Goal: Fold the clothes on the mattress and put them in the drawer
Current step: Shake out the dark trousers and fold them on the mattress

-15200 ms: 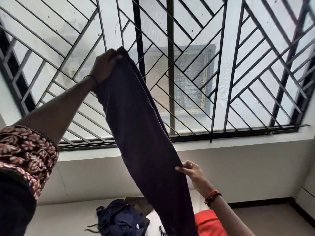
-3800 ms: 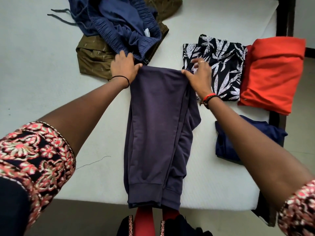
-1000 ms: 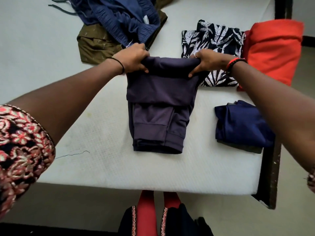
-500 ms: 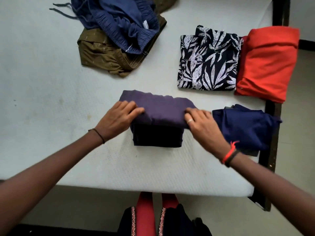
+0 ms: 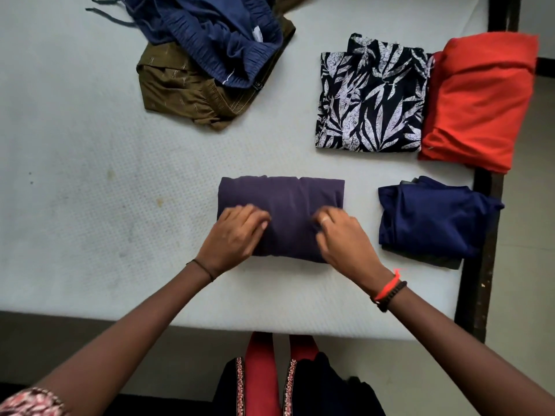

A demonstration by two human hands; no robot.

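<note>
Folded purple trousers (image 5: 288, 199) lie as a compact rectangle near the front edge of the white mattress (image 5: 90, 190). My left hand (image 5: 234, 235) sits on their near left part with curled fingers gripping the cloth. My right hand (image 5: 342, 238) does the same on the near right part, where the fabric wrinkles under its fingers. Both hands are slightly blurred. No drawer is in view.
A loose blue garment (image 5: 216, 34) lies on an olive one (image 5: 183, 94) at the back. Folded pieces sit on the right: a black leaf-print one (image 5: 372, 97), an orange one (image 5: 477, 103), a navy one (image 5: 429, 217). The dark bed frame (image 5: 480, 265) runs along the right.
The purple trousers went from a long strip to a short bundle. In the last half second both hands drew the top layer toward me and moved to the near edge, fingers curling.
</note>
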